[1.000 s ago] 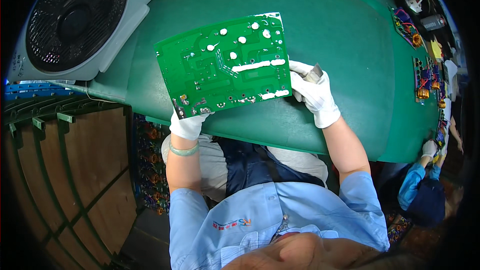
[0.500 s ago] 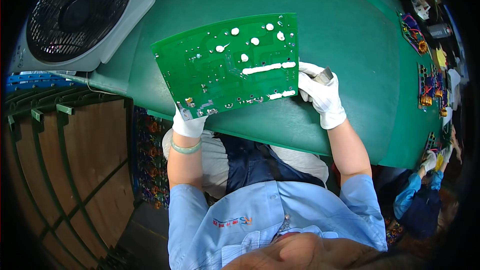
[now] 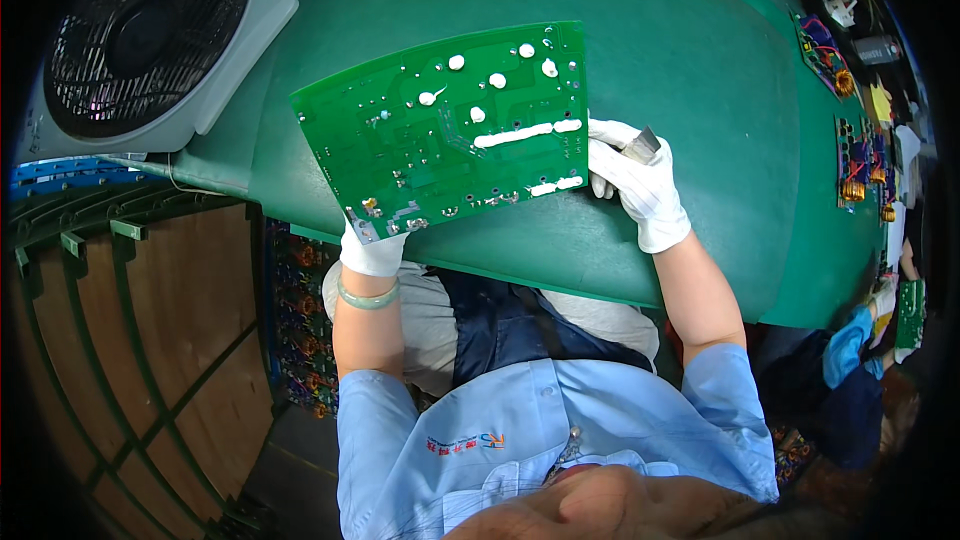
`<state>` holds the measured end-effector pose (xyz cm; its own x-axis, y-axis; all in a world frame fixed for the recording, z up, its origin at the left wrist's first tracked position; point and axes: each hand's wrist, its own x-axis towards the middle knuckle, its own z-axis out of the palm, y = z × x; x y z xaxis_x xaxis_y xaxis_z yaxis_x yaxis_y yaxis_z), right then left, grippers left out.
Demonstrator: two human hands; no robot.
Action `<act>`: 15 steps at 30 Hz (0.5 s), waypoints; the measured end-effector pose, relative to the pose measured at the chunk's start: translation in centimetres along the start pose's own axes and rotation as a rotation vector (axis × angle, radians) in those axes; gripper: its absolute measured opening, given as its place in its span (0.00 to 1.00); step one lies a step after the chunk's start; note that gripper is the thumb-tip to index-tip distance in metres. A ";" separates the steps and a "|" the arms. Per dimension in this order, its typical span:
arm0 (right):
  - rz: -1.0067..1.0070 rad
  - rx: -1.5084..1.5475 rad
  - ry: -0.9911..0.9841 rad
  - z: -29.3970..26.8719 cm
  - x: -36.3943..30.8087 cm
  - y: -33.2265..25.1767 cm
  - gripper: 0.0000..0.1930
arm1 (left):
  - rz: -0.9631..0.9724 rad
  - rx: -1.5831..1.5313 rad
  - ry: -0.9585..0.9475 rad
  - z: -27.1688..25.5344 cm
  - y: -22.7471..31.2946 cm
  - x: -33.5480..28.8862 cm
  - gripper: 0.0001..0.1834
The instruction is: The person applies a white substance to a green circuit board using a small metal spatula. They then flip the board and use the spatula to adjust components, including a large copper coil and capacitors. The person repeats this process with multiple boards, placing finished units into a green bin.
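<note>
A large green circuit board [image 3: 430, 155] is held up over the table, its solder side facing me. White blobs and strips of paste-like material dot its right half. My left hand [image 3: 372, 248], in a white glove, grips the board's lower left corner; its fingers are mostly hidden behind the board. My right hand [image 3: 640, 180], also gloved, is closed at the board's right edge. A short flat metal blade [image 3: 642, 145] sticks up from between its thumb and fingers; whatever handle it has is hidden in the glove.
A grey box fan [image 3: 150, 40] stands at the far left of the green table [image 3: 690, 70]. Boards with copper coils [image 3: 853, 165] lie along the right side. A co-worker's gloved hand [image 3: 884, 295] is near another green board [image 3: 910, 315]. A wooden-panelled rack [image 3: 170, 320] stands lower left.
The whole view has shifted slightly; the board and both my hands appear a little farther left, with grips unchanged. At the right, the co-worker's arms have moved and a green board now shows there.
</note>
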<state>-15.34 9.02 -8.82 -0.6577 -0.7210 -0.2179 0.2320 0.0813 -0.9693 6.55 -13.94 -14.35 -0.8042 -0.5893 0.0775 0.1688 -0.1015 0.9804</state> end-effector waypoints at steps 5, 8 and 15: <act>-0.012 0.021 -0.028 0.2 -0.1 -0.6 0.14 | -0.009 -0.006 -0.003 -0.1 0.0 0.2 0.26; -0.011 0.043 -0.048 0.1 -0.1 -0.5 0.15 | -0.012 -0.012 -0.008 -0.1 -0.1 0.4 0.26; 0.033 0.040 -0.057 0.1 -0.1 -0.8 0.15 | -0.019 -0.020 -0.012 -0.1 -0.1 0.7 0.26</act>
<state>-15.36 8.97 -8.04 -0.6079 -0.7564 -0.2414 0.2817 0.0788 -0.9563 6.07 -14.41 -14.46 -0.8141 -0.5775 0.0612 0.1650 -0.1290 0.9778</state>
